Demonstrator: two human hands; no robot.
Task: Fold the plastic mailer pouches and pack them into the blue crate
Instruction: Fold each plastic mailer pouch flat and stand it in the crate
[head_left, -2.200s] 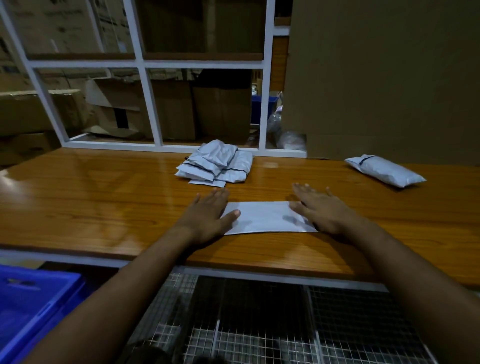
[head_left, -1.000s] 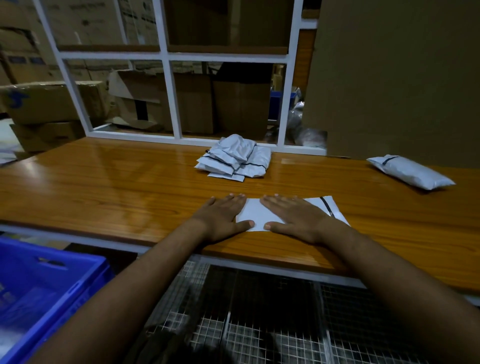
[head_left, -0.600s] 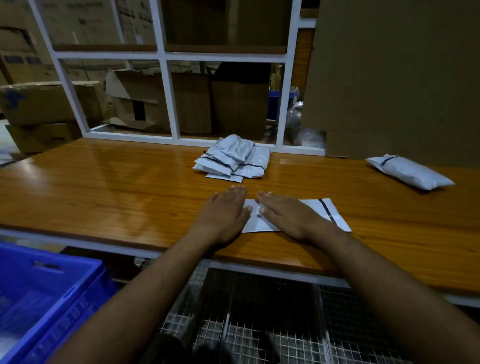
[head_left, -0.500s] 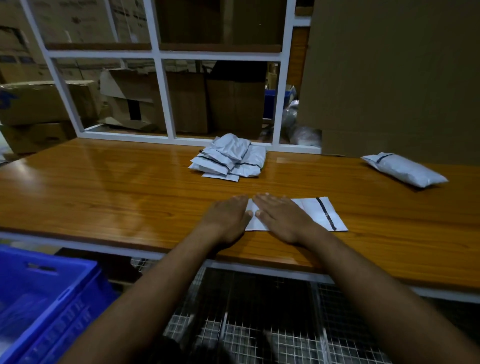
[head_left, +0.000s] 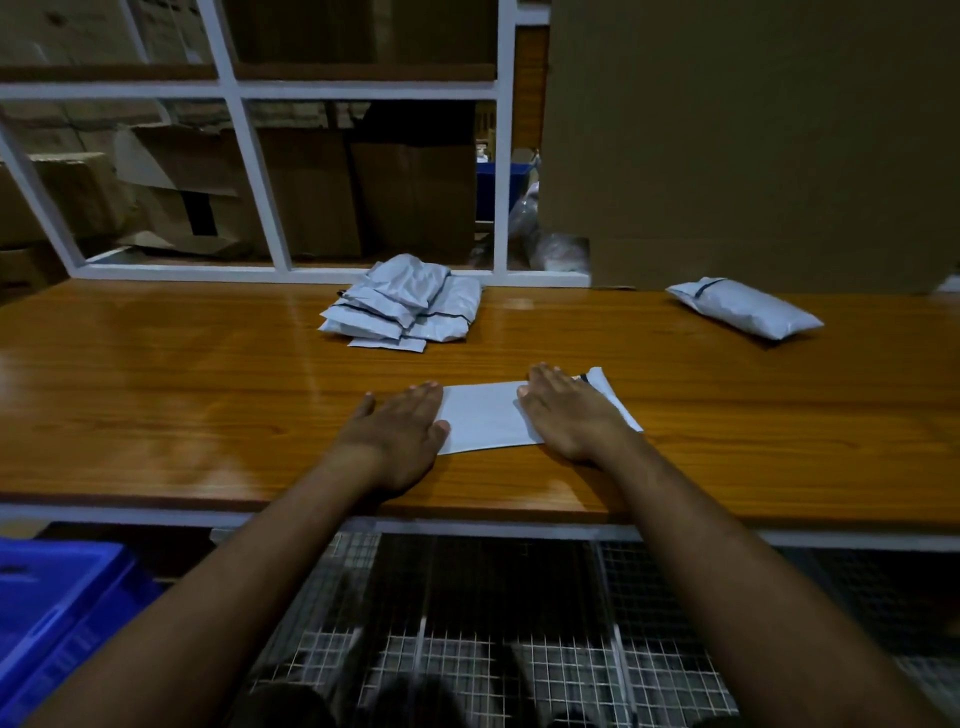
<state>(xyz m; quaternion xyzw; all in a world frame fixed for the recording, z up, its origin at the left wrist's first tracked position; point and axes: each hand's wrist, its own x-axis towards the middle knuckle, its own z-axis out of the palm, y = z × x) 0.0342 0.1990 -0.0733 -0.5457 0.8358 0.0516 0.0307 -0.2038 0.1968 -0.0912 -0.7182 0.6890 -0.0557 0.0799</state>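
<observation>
A flat white mailer pouch (head_left: 485, 415) lies on the wooden table (head_left: 182, 405) near its front edge. My left hand (head_left: 402, 428) lies flat with straight fingers on the pouch's left end. My right hand (head_left: 566, 410) presses flat on its right part, where a corner with a dark strip sticks out. A pile of several folded pouches (head_left: 402, 306) sits farther back at the middle. One stuffed pouch (head_left: 743, 307) lies at the back right. The blue crate (head_left: 57, 613) stands below the table at the lower left.
A white metal frame (head_left: 249, 171) with cardboard boxes behind it lines the table's far edge. A big cardboard sheet (head_left: 753, 135) stands at the back right. A wire mesh rack (head_left: 467, 623) lies under the table in front of me.
My hands were side by side on the pouch's left part; they have slid apart, the right hand moving right over the pouch. The pouch stays flat on the table.
</observation>
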